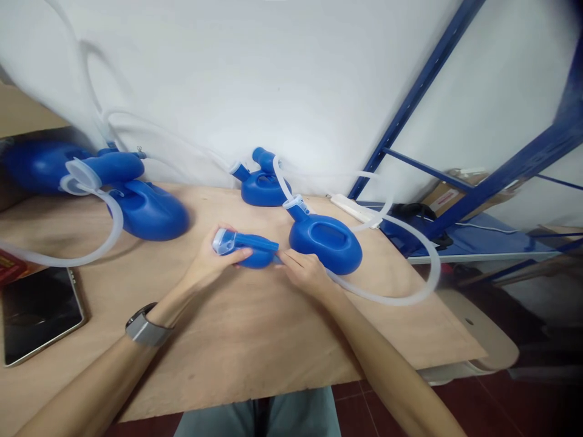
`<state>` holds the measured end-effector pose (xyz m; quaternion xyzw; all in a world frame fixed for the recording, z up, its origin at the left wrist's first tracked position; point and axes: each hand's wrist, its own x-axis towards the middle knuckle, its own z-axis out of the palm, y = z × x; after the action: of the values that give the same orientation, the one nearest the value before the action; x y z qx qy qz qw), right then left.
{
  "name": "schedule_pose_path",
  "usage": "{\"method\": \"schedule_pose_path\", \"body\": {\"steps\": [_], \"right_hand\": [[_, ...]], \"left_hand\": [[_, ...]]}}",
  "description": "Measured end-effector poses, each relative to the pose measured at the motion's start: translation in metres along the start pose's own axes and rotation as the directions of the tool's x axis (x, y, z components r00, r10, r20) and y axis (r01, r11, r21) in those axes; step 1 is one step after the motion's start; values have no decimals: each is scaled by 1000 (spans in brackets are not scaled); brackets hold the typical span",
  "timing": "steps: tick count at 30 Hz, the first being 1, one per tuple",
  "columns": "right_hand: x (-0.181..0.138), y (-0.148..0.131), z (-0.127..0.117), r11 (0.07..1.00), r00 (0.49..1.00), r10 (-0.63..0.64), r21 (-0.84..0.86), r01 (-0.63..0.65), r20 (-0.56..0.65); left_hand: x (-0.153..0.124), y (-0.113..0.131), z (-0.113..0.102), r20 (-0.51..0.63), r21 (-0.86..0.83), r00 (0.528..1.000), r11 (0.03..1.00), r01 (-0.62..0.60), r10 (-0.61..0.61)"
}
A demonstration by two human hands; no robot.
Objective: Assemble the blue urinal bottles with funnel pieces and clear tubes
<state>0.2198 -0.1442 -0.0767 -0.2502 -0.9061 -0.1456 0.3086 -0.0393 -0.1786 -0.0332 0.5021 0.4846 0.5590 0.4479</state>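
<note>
My left hand (209,255) is wrapped round a blue plastic urinal head (255,252), which lies sideways just above the table with its translucent cap (224,241) to the left. At the head's narrow right end, my right hand (304,270) is closed, fingers pinched together. A translucent hose (401,300) runs up to this hand, and its end there is mostly hidden by the fingers. The hose loops round on the right. Just beyond my right hand lies a blue urinal bottle (325,243) with a clear-capped neck (297,206).
Another blue bottle (266,189) stands by the wall. More bottles, one blue bottle (155,212) in front, lie at left with hoses. A tablet (43,309) rests near the left edge. A white power strip (354,210) and blue metal rack (419,85) are at right.
</note>
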Motion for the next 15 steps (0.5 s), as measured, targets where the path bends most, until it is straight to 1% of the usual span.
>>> {"method": "schedule_pose_path", "body": {"steps": [2, 6, 9, 11, 14, 15], "right_hand": [[0, -1, 2, 1000, 1000, 19, 2, -19, -15], [1, -2, 5, 999, 999, 11, -49, -13, -46], [2, -3, 3, 998, 997, -8, -70, 2, -76], [1, -4, 2, 995, 995, -43, -99, 33, -93], [-1, -4, 4, 980, 989, -136, -158, 125, -62], [-1, -3, 5, 977, 988, -143, -166, 133, -51]], "left_hand": [[1, -1, 0, 0, -18, 1000, 1000, 3, -3], [3, -4, -1, 24, -41, 999, 999, 27, -26], [3, -5, -1, 3, -66, 999, 997, 36, -36], [4, -6, 0, 1, -64, 996, 994, 86, -86], [5, -7, 2, -10, -34, 980, 979, 200, -201], [5, -7, 3, -23, -32, 975, 975, 222, -223]]}}
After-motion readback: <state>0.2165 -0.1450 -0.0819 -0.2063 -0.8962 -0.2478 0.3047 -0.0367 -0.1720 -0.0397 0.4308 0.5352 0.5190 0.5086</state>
